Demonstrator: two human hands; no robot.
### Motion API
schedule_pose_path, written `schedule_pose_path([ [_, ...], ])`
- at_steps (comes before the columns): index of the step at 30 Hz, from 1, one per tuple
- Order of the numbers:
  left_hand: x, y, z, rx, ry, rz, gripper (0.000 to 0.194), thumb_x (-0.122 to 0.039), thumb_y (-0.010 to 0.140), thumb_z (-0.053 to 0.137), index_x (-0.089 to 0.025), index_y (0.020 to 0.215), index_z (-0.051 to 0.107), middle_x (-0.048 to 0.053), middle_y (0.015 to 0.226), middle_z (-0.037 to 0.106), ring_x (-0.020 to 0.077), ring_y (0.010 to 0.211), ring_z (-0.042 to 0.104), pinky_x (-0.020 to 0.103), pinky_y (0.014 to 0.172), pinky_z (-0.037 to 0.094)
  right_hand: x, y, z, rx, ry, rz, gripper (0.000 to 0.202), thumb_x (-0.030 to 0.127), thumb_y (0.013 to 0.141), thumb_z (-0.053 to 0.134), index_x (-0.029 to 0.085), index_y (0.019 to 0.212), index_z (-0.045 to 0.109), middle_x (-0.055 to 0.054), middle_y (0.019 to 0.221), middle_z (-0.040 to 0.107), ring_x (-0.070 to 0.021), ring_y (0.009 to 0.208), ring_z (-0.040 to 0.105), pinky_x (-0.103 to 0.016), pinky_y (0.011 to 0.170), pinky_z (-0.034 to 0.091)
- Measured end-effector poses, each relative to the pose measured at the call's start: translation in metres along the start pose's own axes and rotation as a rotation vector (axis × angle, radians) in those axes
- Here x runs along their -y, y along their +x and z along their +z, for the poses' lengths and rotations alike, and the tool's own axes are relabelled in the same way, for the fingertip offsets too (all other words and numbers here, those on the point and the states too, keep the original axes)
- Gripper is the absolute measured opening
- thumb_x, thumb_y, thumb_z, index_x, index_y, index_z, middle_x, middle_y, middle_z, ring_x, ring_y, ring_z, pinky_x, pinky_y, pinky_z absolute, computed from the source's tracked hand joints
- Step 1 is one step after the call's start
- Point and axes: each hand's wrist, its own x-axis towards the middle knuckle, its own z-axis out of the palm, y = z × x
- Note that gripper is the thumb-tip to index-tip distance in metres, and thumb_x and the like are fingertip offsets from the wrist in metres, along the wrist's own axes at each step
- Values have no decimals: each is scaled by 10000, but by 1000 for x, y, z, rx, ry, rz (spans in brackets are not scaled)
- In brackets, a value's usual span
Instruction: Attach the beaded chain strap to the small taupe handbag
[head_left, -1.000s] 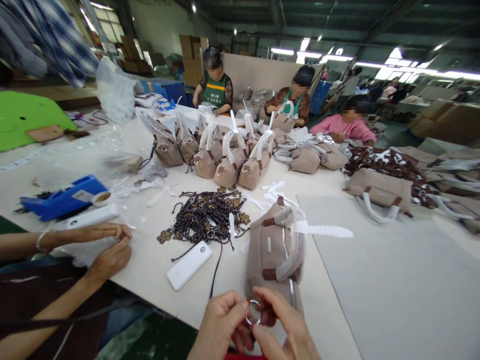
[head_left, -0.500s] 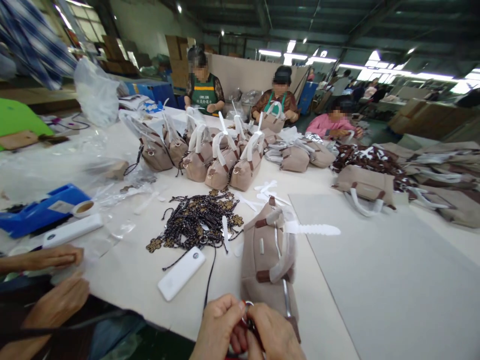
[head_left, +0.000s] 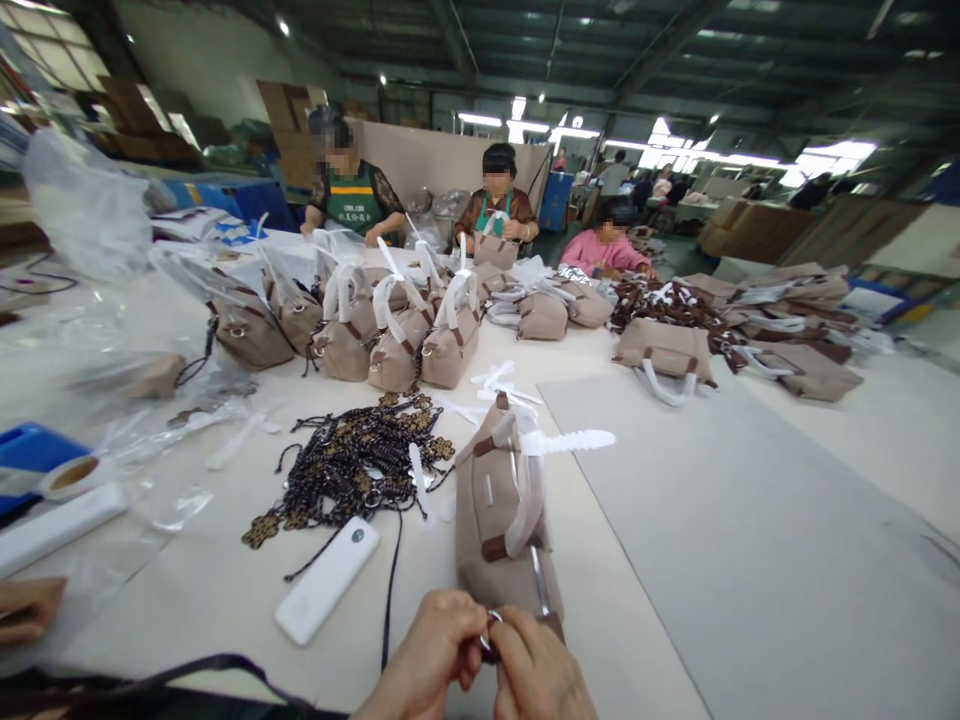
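Observation:
Close to the table's front edge, my left hand (head_left: 431, 648) and my right hand (head_left: 541, 662) meet, fingers closed in a pinch. A small silvery metal ring (head_left: 491, 632) shows between their fingertips; what hangs below it is hidden. Just beyond stands a beige handbag (head_left: 480, 500) with brown trim and wrapped handles, a white plastic strip (head_left: 577, 441) sticking out from them. To its left is a pile of black braided cord straps (head_left: 337, 465) with brown flower-shaped pieces. A white power bank (head_left: 328, 580) lies in front of the pile.
Several beige handbags (head_left: 401, 345) stand in rows behind the pile. A grey sheet (head_left: 735, 520) covers the right side. A tape dispenser (head_left: 30, 450), another white device (head_left: 60, 528) and a co-worker's hand (head_left: 30, 608) are at left. Three people sit across the table.
My view has swung right, so the table's things sit further left. Both hands still pinch the ring, its silvery loop showing more clearly. The neighbour's hands have mostly left the picture.

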Motion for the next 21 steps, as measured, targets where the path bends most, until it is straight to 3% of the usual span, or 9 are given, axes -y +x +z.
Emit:
schedule_pose_path([
  [5, -5, 7, 6, 82, 96, 4, 178, -311, 435, 501, -138, 440, 541, -29, 329, 444, 45, 281, 305, 197, 337, 178, 9, -5, 0, 5, 9, 183, 183, 111, 780, 445, 221, 890, 540, -29, 737, 615, -179, 561, 581, -281, 514, 484],
  [11, -26, -3, 10, 184, 290, 29, 166, -274, 493, 531, -132, 566, 577, -42, 394, 467, 73, 373, 385, 199, 399, 235, 2, -8, -13, 51, 305, 171, 187, 138, 884, 363, 204, 935, 531, -39, 784, 563, -146, 687, 595, -220, 613, 512],
  [13, -43, -4, 10, 207, 474, 136, 183, -327, 588, 566, -147, 565, 546, -50, 432, 453, 75, 407, 382, 204, 422, 234, -1, -12, -16, 40, 367, 201, 193, 141, 889, 349, 202, 933, 527, -45, 802, 555, -144, 697, 593, -219, 626, 513],
  [14, -54, -2, 10, 163, 564, 236, 208, -351, 617, 592, -149, 595, 550, -61, 447, 436, 78, 428, 377, 205, 437, 240, -1, -14, -17, 19, 383, 223, 191, 148, 891, 345, 203, 924, 525, -47, 810, 553, -142, 691, 591, -219, 622, 511],
  [16, -78, 7, 14, 53, 637, 457, 269, -345, 599, 677, -139, 758, 606, -73, 491, 448, 87, 478, 385, 204, 472, 270, 0, -20, -17, -45, 409, 277, 191, 173, 898, 336, 209, 893, 523, -46, 814, 548, -137, 680, 588, -212, 607, 505],
  [17, -90, 13, 18, 55, 616, 526, 368, -320, 568, 714, -136, 874, 622, -64, 535, 493, 95, 513, 412, 202, 495, 295, 1, -23, -16, -75, 423, 303, 197, 191, 903, 329, 213, 873, 523, -42, 805, 545, -134, 671, 586, -208, 600, 500],
  [19, -108, 27, 28, 216, 537, 541, 498, -301, 545, 734, -138, 1003, 626, -10, 686, 610, 115, 588, 487, 200, 519, 329, 1, -27, -15, -129, 440, 332, 225, 225, 916, 311, 219, 844, 524, -33, 780, 541, -128, 653, 583, -205, 589, 490],
  [21, -118, 39, 41, 381, 495, 489, 387, -320, 578, 702, -117, 906, 679, 50, 779, 665, 134, 611, 532, 201, 499, 331, 0, -30, -15, -140, 440, 325, 247, 256, 927, 302, 221, 833, 528, -27, 757, 539, -128, 649, 583, -208, 588, 481],
])
